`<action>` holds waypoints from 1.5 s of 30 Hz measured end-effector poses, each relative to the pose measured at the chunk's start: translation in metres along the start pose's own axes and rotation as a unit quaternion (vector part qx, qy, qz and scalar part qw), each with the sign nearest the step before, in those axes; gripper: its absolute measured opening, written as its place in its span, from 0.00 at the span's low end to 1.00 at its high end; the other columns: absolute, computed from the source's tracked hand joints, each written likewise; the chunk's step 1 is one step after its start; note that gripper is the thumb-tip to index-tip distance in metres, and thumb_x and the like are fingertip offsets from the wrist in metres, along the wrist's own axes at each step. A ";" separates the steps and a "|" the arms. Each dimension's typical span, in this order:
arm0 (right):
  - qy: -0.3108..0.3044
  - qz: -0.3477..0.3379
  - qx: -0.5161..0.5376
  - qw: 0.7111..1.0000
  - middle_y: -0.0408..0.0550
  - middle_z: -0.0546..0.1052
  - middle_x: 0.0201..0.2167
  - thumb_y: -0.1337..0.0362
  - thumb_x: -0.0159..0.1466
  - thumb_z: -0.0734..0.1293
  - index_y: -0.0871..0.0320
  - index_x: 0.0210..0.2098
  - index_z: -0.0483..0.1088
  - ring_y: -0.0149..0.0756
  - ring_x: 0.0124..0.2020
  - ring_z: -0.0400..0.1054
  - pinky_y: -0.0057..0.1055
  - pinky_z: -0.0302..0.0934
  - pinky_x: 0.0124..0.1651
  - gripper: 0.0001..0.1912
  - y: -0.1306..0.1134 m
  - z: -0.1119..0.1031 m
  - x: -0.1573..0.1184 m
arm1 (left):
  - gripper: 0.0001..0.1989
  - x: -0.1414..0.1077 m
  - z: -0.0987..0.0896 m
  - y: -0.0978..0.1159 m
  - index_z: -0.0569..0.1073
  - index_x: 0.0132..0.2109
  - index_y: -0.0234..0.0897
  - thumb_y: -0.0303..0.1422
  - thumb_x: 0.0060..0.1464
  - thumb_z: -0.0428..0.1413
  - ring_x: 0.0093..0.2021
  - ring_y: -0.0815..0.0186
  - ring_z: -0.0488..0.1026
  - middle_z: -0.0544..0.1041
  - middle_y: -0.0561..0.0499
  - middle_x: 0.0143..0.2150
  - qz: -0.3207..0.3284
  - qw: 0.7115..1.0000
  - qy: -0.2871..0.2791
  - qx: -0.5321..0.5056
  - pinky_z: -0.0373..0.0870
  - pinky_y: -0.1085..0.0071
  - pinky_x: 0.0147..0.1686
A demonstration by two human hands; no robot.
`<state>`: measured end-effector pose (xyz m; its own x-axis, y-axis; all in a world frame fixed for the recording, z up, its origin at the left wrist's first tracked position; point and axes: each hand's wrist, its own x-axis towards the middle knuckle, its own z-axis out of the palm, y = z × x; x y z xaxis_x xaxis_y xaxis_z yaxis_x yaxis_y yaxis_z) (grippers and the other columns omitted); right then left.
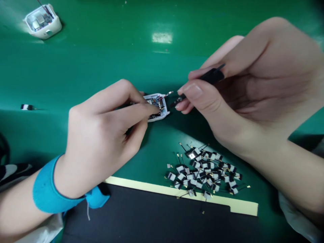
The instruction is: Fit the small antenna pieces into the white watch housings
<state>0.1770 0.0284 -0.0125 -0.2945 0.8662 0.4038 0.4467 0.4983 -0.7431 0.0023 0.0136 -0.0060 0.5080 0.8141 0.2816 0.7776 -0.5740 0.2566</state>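
Note:
My left hand (108,125) is closed around a small white device housing (165,114) with an exposed circuit board. Its index fingertip presses down on the board, and the fingers cover much of the housing's left side. From the housing's upper right corner, thin wires lead to a small round silver part (170,92). Just right of the housing, my right hand (227,81) pinches a slim black tool (211,76) between thumb and fingers. The tool's dark tip points toward the housing, apart from it; fingers hide its middle, so its exact kind is unclear.
Several small black-and-white parts with short cables (202,170) lie piled below my right hand. A similar part (26,107) lies alone at left. Another white housing (44,23) sits at upper left. A black sheet with a yellow edge (152,189) lies in front on the green mat (101,60).

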 end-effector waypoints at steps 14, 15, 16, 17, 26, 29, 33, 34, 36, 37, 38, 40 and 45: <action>0.002 -0.056 -0.066 0.996 0.43 0.64 0.18 0.55 0.59 0.61 0.57 0.19 0.60 0.25 0.29 0.68 0.16 0.61 0.22 0.16 0.000 0.000 0.007 | 0.07 0.000 0.000 -0.003 0.71 0.35 0.38 0.25 0.52 0.50 0.32 0.71 0.67 0.69 0.52 0.32 0.008 1.000 -0.005 0.017 0.60 0.74 0.28; 0.005 -0.054 -0.069 0.996 0.42 0.65 0.19 0.57 0.59 0.62 0.57 0.19 0.61 0.25 0.30 0.68 0.15 0.61 0.23 0.15 0.000 0.000 0.006 | 0.07 0.000 0.000 -0.003 0.71 0.35 0.37 0.25 0.52 0.50 0.32 0.71 0.67 0.69 0.52 0.32 0.011 1.000 -0.004 0.016 0.60 0.74 0.28; 0.002 -0.052 -0.077 0.996 0.42 0.65 0.20 0.60 0.58 0.62 0.57 0.20 0.61 0.24 0.30 0.68 0.14 0.62 0.23 0.13 0.000 0.000 0.006 | 0.06 0.001 0.001 -0.003 0.71 0.35 0.37 0.25 0.52 0.50 0.32 0.70 0.67 0.69 0.51 0.32 0.013 1.000 -0.004 0.017 0.60 0.74 0.28; -0.006 -0.048 -0.090 0.995 0.42 0.66 0.20 0.63 0.58 0.63 0.57 0.21 0.62 0.24 0.31 0.67 0.13 0.61 0.23 0.11 -0.001 0.000 0.005 | 0.06 0.001 0.001 -0.003 0.71 0.35 0.36 0.25 0.52 0.50 0.32 0.70 0.67 0.69 0.51 0.32 0.013 1.000 -0.006 0.017 0.60 0.73 0.28; -0.024 0.011 -0.078 0.997 0.43 0.67 0.27 0.60 0.59 0.62 0.59 0.23 0.60 0.20 0.25 0.66 0.13 0.62 0.22 0.12 0.003 0.003 0.000 | 0.07 0.001 0.000 0.000 0.71 0.37 0.34 0.25 0.52 0.49 0.32 0.70 0.66 0.68 0.49 0.32 0.005 1.000 -0.018 0.020 0.60 0.73 0.29; -0.023 0.005 -0.079 0.997 0.44 0.67 0.27 0.60 0.62 0.58 0.58 0.23 0.59 0.22 0.26 0.67 0.18 0.63 0.21 0.13 0.003 0.002 0.000 | 0.07 0.002 0.000 0.002 0.71 0.36 0.34 0.24 0.52 0.49 0.32 0.70 0.66 0.68 0.49 0.33 -0.001 1.000 -0.020 0.019 0.60 0.72 0.30; -0.012 -0.046 -0.065 0.997 0.46 0.67 0.23 0.57 0.59 0.61 0.57 0.21 0.60 0.29 0.28 0.68 0.25 0.59 0.20 0.14 0.003 0.001 0.004 | 0.07 0.002 0.000 0.001 0.71 0.37 0.35 0.26 0.53 0.48 0.32 0.70 0.66 0.67 0.50 0.33 -0.001 1.000 -0.025 0.014 0.60 0.72 0.29; -0.006 -0.059 -0.055 0.997 0.46 0.67 0.23 0.55 0.58 0.62 0.56 0.21 0.60 0.30 0.28 0.68 0.27 0.59 0.19 0.15 0.003 0.001 0.004 | 0.07 0.002 0.000 0.000 0.71 0.37 0.35 0.26 0.53 0.48 0.32 0.70 0.66 0.67 0.50 0.33 -0.003 0.999 -0.029 0.014 0.60 0.72 0.29; -0.001 -0.072 -0.040 0.997 0.46 0.67 0.23 0.50 0.57 0.61 0.55 0.23 0.61 0.32 0.29 0.68 0.29 0.59 0.21 0.16 0.003 0.001 0.004 | 0.07 0.001 0.001 -0.001 0.71 0.36 0.35 0.27 0.53 0.48 0.31 0.71 0.65 0.67 0.50 0.32 0.005 1.000 -0.024 0.013 0.59 0.72 0.28; 0.001 -0.076 -0.034 0.997 0.46 0.67 0.24 0.48 0.56 0.60 0.55 0.25 0.61 0.32 0.30 0.68 0.30 0.59 0.22 0.16 0.004 0.001 0.004 | 0.07 0.001 0.002 -0.002 0.71 0.36 0.36 0.27 0.53 0.48 0.31 0.71 0.65 0.67 0.50 0.32 0.012 1.000 -0.018 0.013 0.59 0.72 0.28; 0.000 -0.075 -0.029 0.997 0.46 0.67 0.24 0.47 0.56 0.60 0.55 0.27 0.62 0.33 0.31 0.68 0.30 0.59 0.23 0.17 0.004 0.001 0.003 | 0.07 0.001 0.002 -0.003 0.71 0.35 0.36 0.27 0.53 0.48 0.30 0.71 0.65 0.67 0.51 0.32 0.016 1.000 -0.014 0.013 0.59 0.73 0.28; 0.002 -0.067 -0.022 0.998 0.44 0.67 0.23 0.46 0.56 0.60 0.54 0.28 0.61 0.32 0.31 0.68 0.30 0.59 0.24 0.17 0.004 0.001 0.003 | 0.06 0.001 0.003 -0.004 0.70 0.35 0.37 0.27 0.53 0.48 0.30 0.72 0.65 0.67 0.51 0.32 0.013 1.000 -0.016 0.011 0.59 0.73 0.28; 0.004 -0.064 -0.040 0.997 0.45 0.66 0.21 0.46 0.58 0.57 0.55 0.21 0.59 0.29 0.28 0.67 0.28 0.57 0.20 0.20 0.003 0.001 0.006 | 0.07 0.001 0.003 -0.006 0.71 0.35 0.37 0.28 0.54 0.48 0.30 0.71 0.65 0.67 0.51 0.32 0.021 1.000 -0.008 0.010 0.60 0.73 0.28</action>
<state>0.1758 0.0354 -0.0131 -0.3470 0.7953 0.4971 0.4713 0.6061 -0.6407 -0.0012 0.0179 -0.0098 0.5467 0.7904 0.2764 0.7624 -0.6063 0.2261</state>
